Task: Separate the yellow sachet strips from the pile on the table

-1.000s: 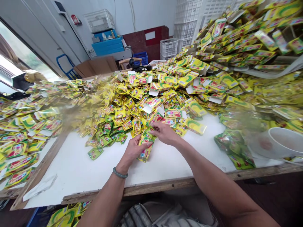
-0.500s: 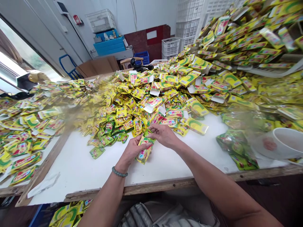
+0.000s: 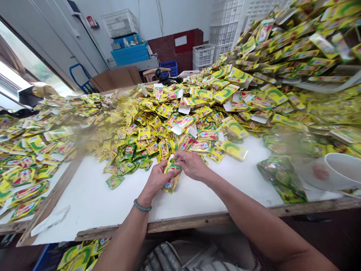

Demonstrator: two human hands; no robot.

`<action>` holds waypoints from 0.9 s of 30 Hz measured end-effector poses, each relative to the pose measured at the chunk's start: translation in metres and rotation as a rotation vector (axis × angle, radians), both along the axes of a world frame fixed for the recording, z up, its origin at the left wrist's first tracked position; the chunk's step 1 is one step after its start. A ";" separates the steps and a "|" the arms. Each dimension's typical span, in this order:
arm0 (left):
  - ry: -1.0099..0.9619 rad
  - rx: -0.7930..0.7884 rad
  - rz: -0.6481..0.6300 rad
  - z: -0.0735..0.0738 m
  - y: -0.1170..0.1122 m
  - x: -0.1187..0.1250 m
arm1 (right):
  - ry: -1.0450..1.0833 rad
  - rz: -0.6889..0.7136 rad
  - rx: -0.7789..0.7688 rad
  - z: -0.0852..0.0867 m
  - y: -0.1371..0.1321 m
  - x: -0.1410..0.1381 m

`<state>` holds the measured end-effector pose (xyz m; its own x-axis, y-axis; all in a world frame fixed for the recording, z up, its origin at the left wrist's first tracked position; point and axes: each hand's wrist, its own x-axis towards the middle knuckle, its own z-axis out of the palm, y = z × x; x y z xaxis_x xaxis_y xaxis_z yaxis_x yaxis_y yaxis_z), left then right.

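My left hand [image 3: 156, 181] grips a small stack of yellow-green sachets [image 3: 171, 180] upright over the white table [image 3: 93, 199]. My right hand [image 3: 192, 164] is closed on the top of that same stack, fingers pinched on a sachet at its upper edge. Just beyond both hands lies a big heap of loose yellow and green sachets [image 3: 158, 124] and flat yellow cartons [image 3: 232, 149]. A bead bracelet sits on my left wrist.
A white bowl [image 3: 335, 171] stands at the right edge beside a pile of green sachets [image 3: 278, 175]. More packets cover a second table [image 3: 28, 158] on the left and rise high at the right. White crates [image 3: 202, 55] and blue boxes [image 3: 130, 53] stand at the back wall.
My right hand has drawn back from the heap and closed onto the top of the stack held by my left hand. The left hand stays almost still.
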<state>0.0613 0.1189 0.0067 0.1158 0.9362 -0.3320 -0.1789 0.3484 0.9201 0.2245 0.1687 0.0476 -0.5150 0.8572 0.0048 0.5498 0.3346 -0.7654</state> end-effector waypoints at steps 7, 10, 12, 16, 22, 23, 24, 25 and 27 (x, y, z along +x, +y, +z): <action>0.048 0.027 -0.099 -0.001 -0.003 -0.002 | -0.121 0.141 -0.063 0.007 -0.005 -0.003; 0.090 0.070 -0.116 -0.002 -0.004 -0.001 | -0.126 0.204 -0.106 0.007 -0.008 -0.008; 0.054 0.068 -0.074 -0.002 -0.003 0.000 | -0.053 0.135 -0.126 0.005 -0.008 -0.009; -0.040 0.029 0.105 -0.002 0.001 0.001 | 0.218 -0.174 -0.015 -0.003 -0.002 -0.007; -0.084 0.132 0.361 0.000 0.000 -0.001 | 0.382 -0.121 -0.261 -0.021 0.001 -0.014; -0.085 0.136 0.352 0.000 0.000 -0.002 | 0.394 -0.100 -0.310 -0.022 -0.001 -0.015; -0.086 0.132 0.329 0.001 -0.001 -0.003 | 0.385 -0.084 -0.333 -0.023 -0.002 -0.016; -0.090 0.122 0.298 0.001 -0.001 -0.003 | 0.354 -0.073 -0.337 -0.023 -0.002 -0.016; -0.104 0.092 0.236 0.002 -0.002 -0.004 | 0.259 -0.063 -0.324 -0.022 -0.003 -0.014</action>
<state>0.0572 0.1167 0.0085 -0.0799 0.9669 -0.2422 -0.3399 0.2020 0.9185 0.2104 0.1656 0.0254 -0.4785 0.8656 -0.1473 0.3368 0.0260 -0.9412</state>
